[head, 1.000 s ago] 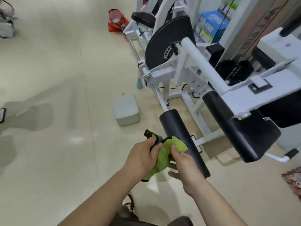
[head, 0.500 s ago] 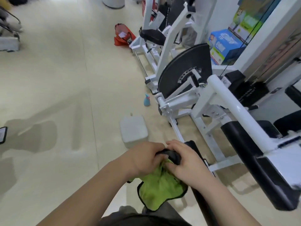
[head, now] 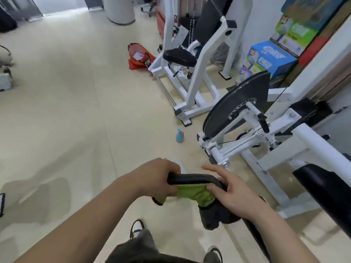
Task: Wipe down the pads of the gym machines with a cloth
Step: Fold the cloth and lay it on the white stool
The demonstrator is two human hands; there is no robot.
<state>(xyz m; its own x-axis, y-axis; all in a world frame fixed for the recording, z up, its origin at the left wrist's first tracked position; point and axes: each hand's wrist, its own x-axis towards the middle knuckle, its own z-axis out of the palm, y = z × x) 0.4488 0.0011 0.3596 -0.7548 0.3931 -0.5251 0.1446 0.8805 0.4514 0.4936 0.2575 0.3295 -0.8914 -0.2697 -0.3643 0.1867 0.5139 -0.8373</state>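
Note:
A green cloth (head: pixel 191 194) with a black edge is stretched between my two hands, low in the middle of the view. My left hand (head: pixel 159 179) grips its left end. My right hand (head: pixel 233 192) holds its right end with the thumb, fingers partly spread. The cloth's black edge covers the near end of the black roller pad (head: pixel 252 230), which runs down to the right behind my right forearm. A larger black leg pad (head: pixel 326 194) sits at the right edge on the white machine frame (head: pixel 247 141).
A small blue spray bottle (head: pixel 179 136) stands on the beige floor ahead. A second white machine with a black seat (head: pixel 179 55) is farther back, an orange bag (head: pixel 139 56) beside it. Coloured boxes (head: pixel 269 59) stand by the wall. My shoes (head: pixel 136 227) show below.
The view has tilted up and my hands have drawn apart, stretching the bunched, hanging cloth flat between them. The grey block on the floor is now hidden behind my hands.

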